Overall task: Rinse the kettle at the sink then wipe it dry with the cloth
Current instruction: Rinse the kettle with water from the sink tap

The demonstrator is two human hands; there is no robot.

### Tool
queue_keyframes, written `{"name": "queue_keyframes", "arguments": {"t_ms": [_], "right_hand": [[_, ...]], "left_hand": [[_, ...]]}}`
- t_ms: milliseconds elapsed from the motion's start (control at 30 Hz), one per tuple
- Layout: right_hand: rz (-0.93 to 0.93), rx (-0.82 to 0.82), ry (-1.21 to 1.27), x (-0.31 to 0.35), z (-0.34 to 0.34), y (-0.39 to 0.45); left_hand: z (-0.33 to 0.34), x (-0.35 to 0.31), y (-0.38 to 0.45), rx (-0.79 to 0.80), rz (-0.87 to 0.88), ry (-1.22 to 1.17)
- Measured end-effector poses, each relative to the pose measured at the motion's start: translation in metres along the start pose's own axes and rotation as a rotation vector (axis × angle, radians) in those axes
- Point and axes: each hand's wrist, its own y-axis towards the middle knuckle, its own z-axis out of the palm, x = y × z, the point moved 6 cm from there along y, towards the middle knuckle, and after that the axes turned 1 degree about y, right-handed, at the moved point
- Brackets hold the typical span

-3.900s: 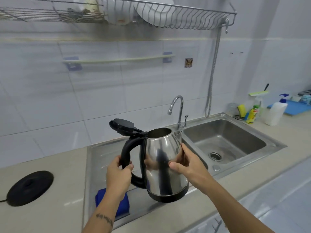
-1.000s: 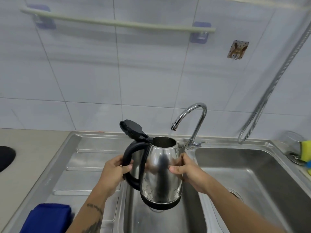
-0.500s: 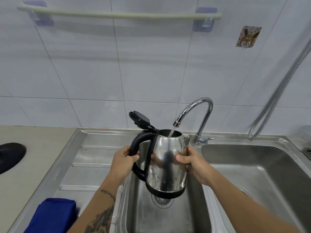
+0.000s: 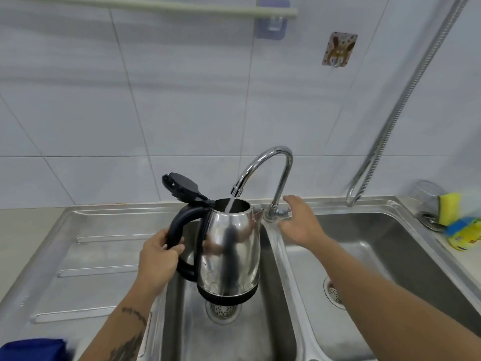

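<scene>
While water fills the kettle (image 4: pixel 231 246) at mid-frame, growing heavy and slick, left hand (image 4: pixel 158 259) clenches its handle; right hand (image 4: pixel 299 222) hovers open

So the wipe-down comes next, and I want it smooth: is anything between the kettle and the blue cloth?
Nothing visible: only bare steel drainboard lies between the kettle, held in the left hand, and the blue cloth.
</scene>
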Motion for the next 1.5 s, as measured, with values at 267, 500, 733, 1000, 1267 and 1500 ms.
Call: {"name": "queue_keyframes", "arguments": {"t_ms": [267,500,733,1000,1267,1500], "right_hand": [[0.049,0.196,-0.301,-0.027,0.017,0.009],[0.116,0.361,-0.415,-0.071,0.064,-0.021],[0.141,0.297,0.139,-0.02,0.054,-0.031],[0.186,0.463,0.716,0.009,0.075,-0.042],[0.13,0.357,0.772,0.008,0.082,-0.046],[0.072,0.323,0.819,0.017,0.085,-0.039]], "left_hand": [[0.001,0.004,0.001,-0.002,-0.004,-0.015],[-0.003,0.007,-0.004,-0.02,-0.046,-0.002],[-0.006,0.01,-0.007,-0.014,-0.065,-0.014],[0.0,0.007,-0.005,0.026,-0.065,-0.077],[-0.006,-0.003,-0.007,0.157,-0.068,-0.141],[-0.015,-0.008,-0.009,0.155,-0.083,-0.154]]}}
